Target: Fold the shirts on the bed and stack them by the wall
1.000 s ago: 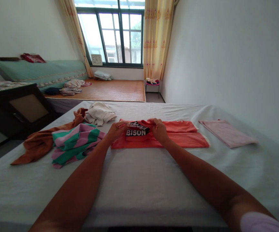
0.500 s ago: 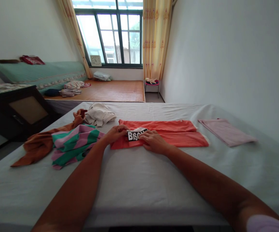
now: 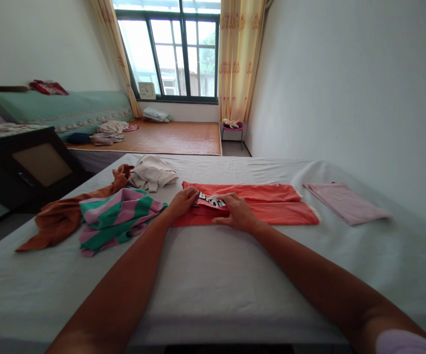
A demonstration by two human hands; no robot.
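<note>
A coral-red shirt [image 3: 271, 204] lies folded into a long strip across the white bed [image 3: 213, 275]. Its left end shows a black patch with white letters. My left hand [image 3: 183, 200] pinches the cloth at that end beside the letters. My right hand [image 3: 237, 214] lies palm down on the fold just right of the print, fingers stretched along the fabric. Both forearms reach in from the near edge.
A green-and-pink striped garment [image 3: 115, 216], a brown cloth [image 3: 61, 219] and a cream garment [image 3: 152, 173] lie heaped at the left. A folded pink cloth [image 3: 345, 201] lies at the right by the wall. A dark cabinet [image 3: 24, 164] stands left of the bed.
The shirt's printed end, lifted by both hands a second ago, has come down onto the strip. My right hand has let go and now lies flat on it; less of the lettering shows.
</note>
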